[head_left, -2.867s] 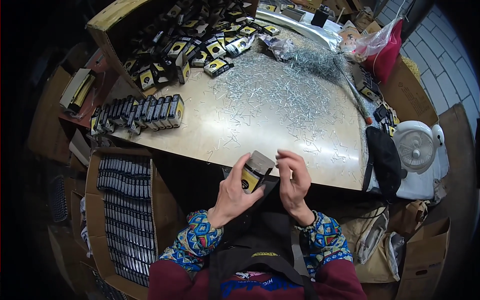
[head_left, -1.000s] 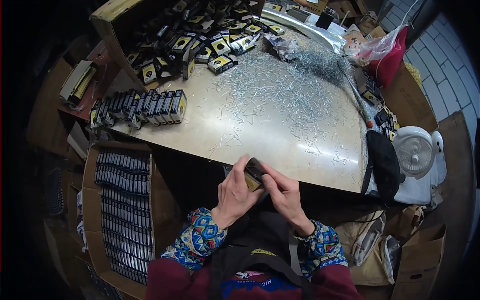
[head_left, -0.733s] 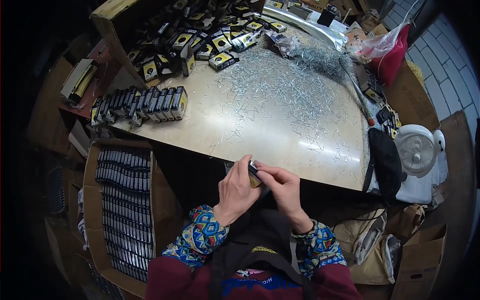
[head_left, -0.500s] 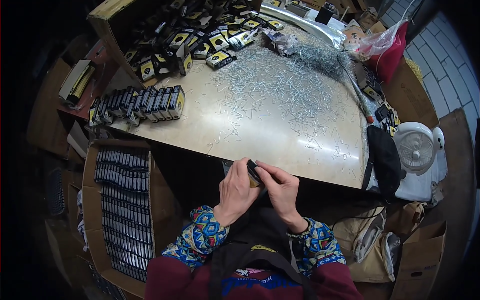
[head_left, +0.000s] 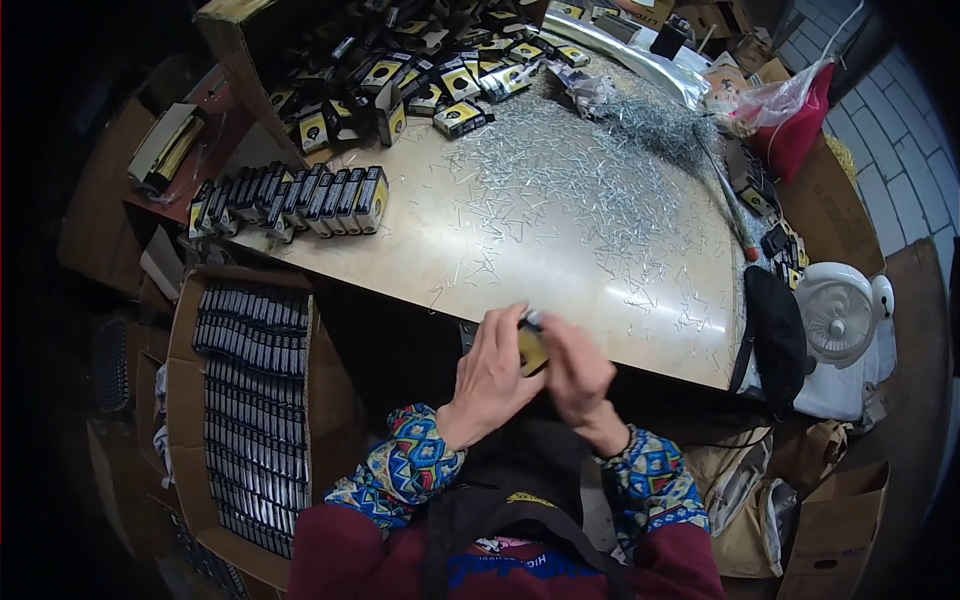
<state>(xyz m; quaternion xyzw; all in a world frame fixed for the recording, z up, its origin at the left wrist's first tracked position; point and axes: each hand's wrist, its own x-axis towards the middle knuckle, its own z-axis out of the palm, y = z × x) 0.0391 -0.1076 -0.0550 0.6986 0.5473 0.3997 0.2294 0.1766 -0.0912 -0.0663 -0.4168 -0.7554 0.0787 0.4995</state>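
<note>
In front of my body, at the near edge of the table, my left hand (head_left: 488, 372) is closed around a small black-and-yellow cardboard box (head_left: 532, 352). The box is tilted, with its yellow face partly showing between my hands. Close against its right side and upper end is my right hand (head_left: 580, 372), its fingers bent and smeared by motion. Whether those fingers grip the box or anything else cannot be made out. On the table beyond my hands lie many loose bent metal wire pieces (head_left: 560, 180).
At the table's left stands a row of similar boxes (head_left: 330, 200), with a heap of them (head_left: 450, 85) behind. Below left, an open carton (head_left: 185, 400) holds packed rows of boxes. To the right are a white fan (head_left: 835, 315) and a black cloth item (head_left: 770, 340).
My right hand has moved slightly right and its fingers have curled and blurred. The box in my left hand now shows more of its yellow face. The whole view has shifted a little.
</note>
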